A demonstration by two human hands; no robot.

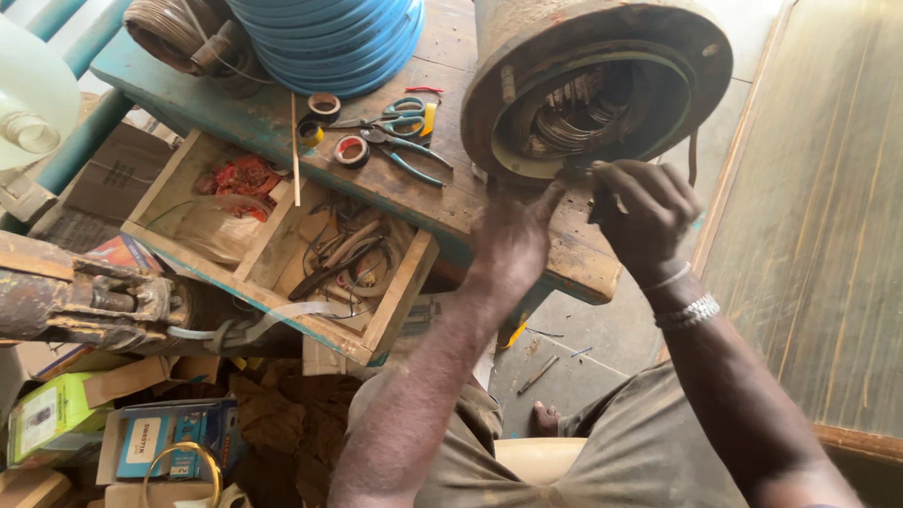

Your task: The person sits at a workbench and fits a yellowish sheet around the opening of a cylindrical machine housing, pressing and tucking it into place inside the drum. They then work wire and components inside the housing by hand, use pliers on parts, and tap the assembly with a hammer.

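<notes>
Both hands pinch at the rusty round motor housing (602, 80) (copper windings inside): left hand (513, 240), right hand (644, 212).

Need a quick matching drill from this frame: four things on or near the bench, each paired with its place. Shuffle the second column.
Things:
1. scissors
2. left hand
3. open drawer
4. blue ribbed drum

Places:
A. far end of the bench, at the top of the view
B. on the benchtop beside the tape rolls
C. pulled out below the bench edge, full of wire bits
D. at the lower rim of the motor housing

Pairs: 1-B, 2-D, 3-C, 4-A
</notes>
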